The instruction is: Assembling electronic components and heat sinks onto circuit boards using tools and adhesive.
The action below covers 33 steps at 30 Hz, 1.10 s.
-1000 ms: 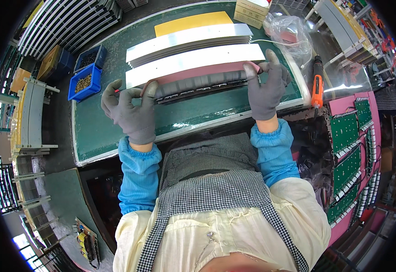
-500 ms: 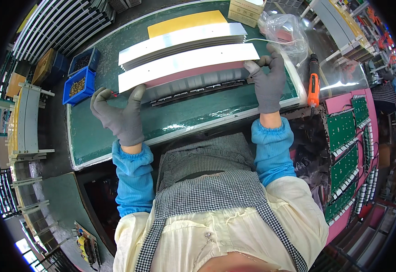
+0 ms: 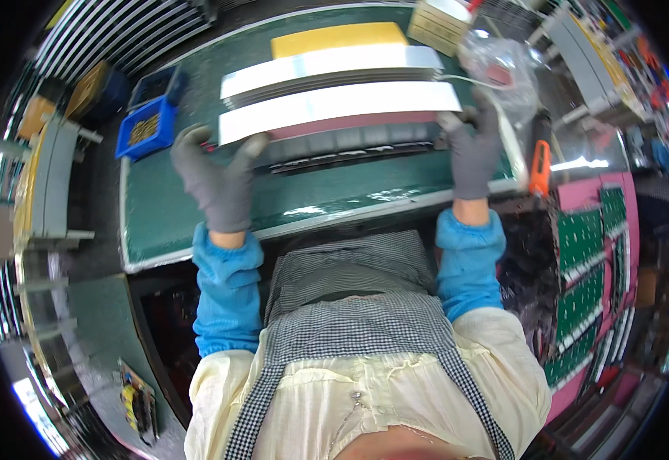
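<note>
A long white panel (image 3: 342, 106) with a reddish-brown near side lies across the green bench in front of me. My left hand (image 3: 223, 180), grey-gloved, is at its left end, thumb against the near edge and fingers around beyond the corner. At the other end my right hand (image 3: 472, 149), also gloved, has its thumb on the near corner and its fingers behind. Motion blurs the fingertips. Under and nearer than the panel show a grey surface and a dark strip (image 3: 350, 157) with light pieces along it. Just behind sits a stack of similar white panels (image 3: 334, 65).
A yellow sheet (image 3: 342, 38) lies behind the stack. Blue bins (image 3: 167, 123), one with brass-coloured small parts, stand left. An orange-and-black power screwdriver (image 3: 540, 165), a clear plastic bag (image 3: 503, 65) and a carton (image 3: 438, 27) are right. Green circuit boards (image 3: 580, 238) lie on pink sheets nearer me.
The whole view has shifted, so the bench and hands appear farther right and slightly higher. Relative to the stack, the panel and both hands hold nearly the same places.
</note>
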Tool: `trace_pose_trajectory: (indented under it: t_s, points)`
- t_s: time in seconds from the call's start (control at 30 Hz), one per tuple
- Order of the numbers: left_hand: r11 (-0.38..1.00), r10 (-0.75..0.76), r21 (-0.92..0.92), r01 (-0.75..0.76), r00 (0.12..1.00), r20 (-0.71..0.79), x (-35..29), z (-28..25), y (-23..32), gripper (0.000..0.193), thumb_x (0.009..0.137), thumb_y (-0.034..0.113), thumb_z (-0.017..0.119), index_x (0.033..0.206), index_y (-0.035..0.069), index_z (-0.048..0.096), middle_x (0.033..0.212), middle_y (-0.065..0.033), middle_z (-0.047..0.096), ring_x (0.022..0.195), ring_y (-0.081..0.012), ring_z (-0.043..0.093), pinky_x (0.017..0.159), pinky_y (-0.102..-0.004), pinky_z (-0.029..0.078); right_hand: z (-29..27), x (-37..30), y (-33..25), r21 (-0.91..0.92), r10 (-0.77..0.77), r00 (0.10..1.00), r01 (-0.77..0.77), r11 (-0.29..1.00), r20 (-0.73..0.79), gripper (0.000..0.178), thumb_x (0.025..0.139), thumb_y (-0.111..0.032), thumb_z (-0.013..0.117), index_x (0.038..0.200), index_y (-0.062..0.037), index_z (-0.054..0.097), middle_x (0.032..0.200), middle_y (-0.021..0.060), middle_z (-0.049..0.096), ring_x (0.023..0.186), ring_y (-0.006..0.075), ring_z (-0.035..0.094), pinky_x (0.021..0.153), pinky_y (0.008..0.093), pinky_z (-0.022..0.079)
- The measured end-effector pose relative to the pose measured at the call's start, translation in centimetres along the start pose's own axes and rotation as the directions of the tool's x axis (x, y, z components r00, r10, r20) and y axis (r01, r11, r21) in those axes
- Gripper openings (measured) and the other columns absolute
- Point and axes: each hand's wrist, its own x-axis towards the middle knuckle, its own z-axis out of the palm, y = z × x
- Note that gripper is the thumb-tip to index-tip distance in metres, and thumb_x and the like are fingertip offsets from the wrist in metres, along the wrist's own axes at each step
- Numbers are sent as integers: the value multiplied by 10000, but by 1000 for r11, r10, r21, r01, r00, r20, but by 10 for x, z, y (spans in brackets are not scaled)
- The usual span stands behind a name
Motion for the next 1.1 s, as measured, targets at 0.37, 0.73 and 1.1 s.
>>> trace_pose_trajectory:
  t_s: [0.37,0.73,1.1]
  points:
    - [996,-81,43,76,988,133,8,-1,-10,837,589,449,919,1169,-6,523,1114,-142,588,1038,-254,584,896,-376,499,-10,5,7,-135,-114,993,113,984,3,685,771,-146,807,1357,21,493,882,25,573,837,104,553,763,238,477]
    - [947,-253,-102,304,903,346,20,-2,-14,917,565,485,916,1211,-13,496,1187,-159,534,1132,-301,554,912,-406,515,-8,5,3,-127,-92,996,91,988,0,730,768,-201,833,1364,34,484,897,39,593,856,117,572,783,247,478]
    - [969,-211,-43,242,908,363,25,-5,-14,950,545,481,925,1237,-3,490,1211,-160,522,1166,-309,531,965,-418,487,-8,6,-1,-150,-85,996,84,985,-3,714,773,-200,831,1355,37,492,898,36,588,857,116,572,803,247,471]
